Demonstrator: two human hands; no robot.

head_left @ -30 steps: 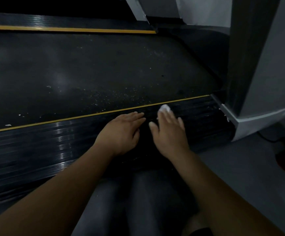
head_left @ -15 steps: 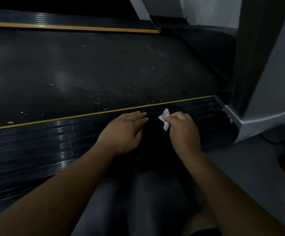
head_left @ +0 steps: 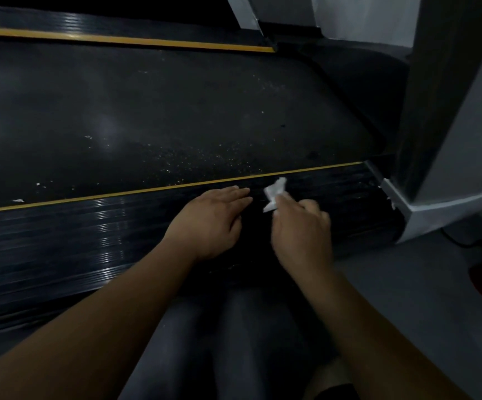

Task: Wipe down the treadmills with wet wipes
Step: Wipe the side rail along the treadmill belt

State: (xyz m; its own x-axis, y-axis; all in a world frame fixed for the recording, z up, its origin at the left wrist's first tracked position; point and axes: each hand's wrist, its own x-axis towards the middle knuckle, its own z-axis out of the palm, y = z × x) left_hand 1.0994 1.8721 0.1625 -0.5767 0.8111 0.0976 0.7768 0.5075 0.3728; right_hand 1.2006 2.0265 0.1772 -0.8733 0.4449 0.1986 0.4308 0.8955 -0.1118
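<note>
Now my right hand (head_left: 303, 229): pinches crumpled white wipe (head_left: 275, 192).
Left hand (head_left: 211, 223): flat on ribbed black rail (head_left: 61, 243).
Speckled belt (head_left: 147, 116): unwiped, I judge.

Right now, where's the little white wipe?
In the head view it sits right of centre: the white wipe is pinched in the right hand, over the treadmill's ribbed side rail just below the yellow stripe, beside the left hand.

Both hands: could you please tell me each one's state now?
Left hand: open, flat on the ribbed black side rail.
Right hand: pinching a crumpled white wet wipe.
</note>
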